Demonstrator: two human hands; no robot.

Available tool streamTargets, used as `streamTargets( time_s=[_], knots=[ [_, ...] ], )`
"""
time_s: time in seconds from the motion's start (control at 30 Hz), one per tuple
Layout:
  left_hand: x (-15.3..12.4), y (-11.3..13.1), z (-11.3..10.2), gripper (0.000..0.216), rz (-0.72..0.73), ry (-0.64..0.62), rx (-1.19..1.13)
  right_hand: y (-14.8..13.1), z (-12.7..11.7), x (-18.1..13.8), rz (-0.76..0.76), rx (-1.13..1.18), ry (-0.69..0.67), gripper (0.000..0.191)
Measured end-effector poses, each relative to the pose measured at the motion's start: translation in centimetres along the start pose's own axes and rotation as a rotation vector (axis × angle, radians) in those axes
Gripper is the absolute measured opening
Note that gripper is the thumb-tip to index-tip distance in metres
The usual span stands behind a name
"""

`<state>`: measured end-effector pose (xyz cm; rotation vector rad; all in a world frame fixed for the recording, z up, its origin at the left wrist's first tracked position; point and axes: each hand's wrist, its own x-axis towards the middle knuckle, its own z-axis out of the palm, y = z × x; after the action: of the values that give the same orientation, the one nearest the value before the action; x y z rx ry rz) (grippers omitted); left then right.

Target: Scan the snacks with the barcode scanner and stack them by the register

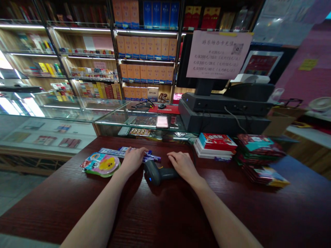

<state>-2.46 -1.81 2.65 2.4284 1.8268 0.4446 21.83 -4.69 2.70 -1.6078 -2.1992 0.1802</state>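
Observation:
My left hand [132,161] lies palm down, fingers stretched over several long, thin blue-and-purple packets [154,157]. It seems to touch them without a grip. Beside that wrist is a colourful toy-like pack [102,164] with a yellow cartoon face. A dark barcode scanner [154,174] rests on its side between my hands, a small blue light glowing on its head. My right hand [184,167] is palm down at the end of the scanner's handle, fingers extended towards the counter. Whether its palm touches the handle is hidden.
Red-and-white boxes [216,144] and piles of dark snack packets [261,148] sit right on the brown counter [155,220]. Behind are a glass display case [124,119], a black till [222,113] and a monitor bearing a pink paper sign [218,55]. Stocked shelves line the wall.

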Motion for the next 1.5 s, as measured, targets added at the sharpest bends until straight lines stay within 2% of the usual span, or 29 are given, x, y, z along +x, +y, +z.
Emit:
streamTargets(
  time_s=[0.4,0.7,0.87,1.2,1.5],
  knots=[
    [0.5,-0.1,1.2,0.031,0.131,0.014,-0.219,-0.1,0.2,0.6,0.003,0.029,-0.099,0.031],
    [0.9,-0.3,1.6,0.034,0.18,-0.08,-0.379,0.4,0.4,1.1,0.057,0.053,-0.118,0.023],
    [0.9,-0.1,1.3,0.036,0.201,-0.051,-0.41,0.6,0.2,1.0,0.062,0.058,-0.067,0.023],
    [0.4,1.4,-0.7,0.033,0.194,0.17,-0.641,0.1,-0.3,0.3,0.043,0.441,0.224,0.022],
    [0.1,2.0,-1.3,0.03,0.25,0.322,-0.625,0.0,-0.3,0.2,0.131,0.944,0.17,0.026]
  ],
)
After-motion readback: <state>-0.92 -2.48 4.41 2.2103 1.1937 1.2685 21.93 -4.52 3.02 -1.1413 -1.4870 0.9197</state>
